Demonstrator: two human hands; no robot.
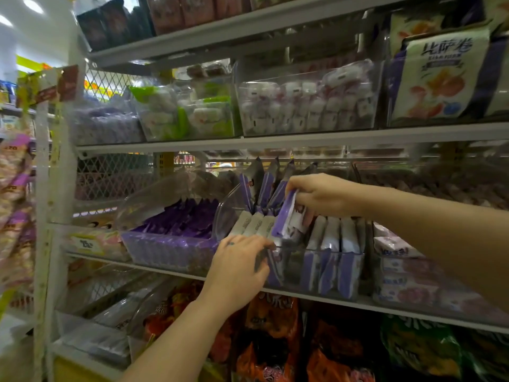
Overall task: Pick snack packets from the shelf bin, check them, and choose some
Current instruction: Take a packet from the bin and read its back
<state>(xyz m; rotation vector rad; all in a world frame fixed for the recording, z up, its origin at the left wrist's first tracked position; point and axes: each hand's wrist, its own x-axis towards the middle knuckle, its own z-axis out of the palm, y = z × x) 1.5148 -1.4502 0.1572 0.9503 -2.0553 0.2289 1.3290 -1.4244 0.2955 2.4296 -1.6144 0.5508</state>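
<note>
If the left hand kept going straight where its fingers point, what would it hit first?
Probably the upright packets in the clear bin, right beyond the left hand; depth is unclear.

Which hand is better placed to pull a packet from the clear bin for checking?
Right. The right hand pinches a purple-and-white packet that is tilted up out of its row. The left hand grips the front rim of the clear bin and holds no packet.
</note>
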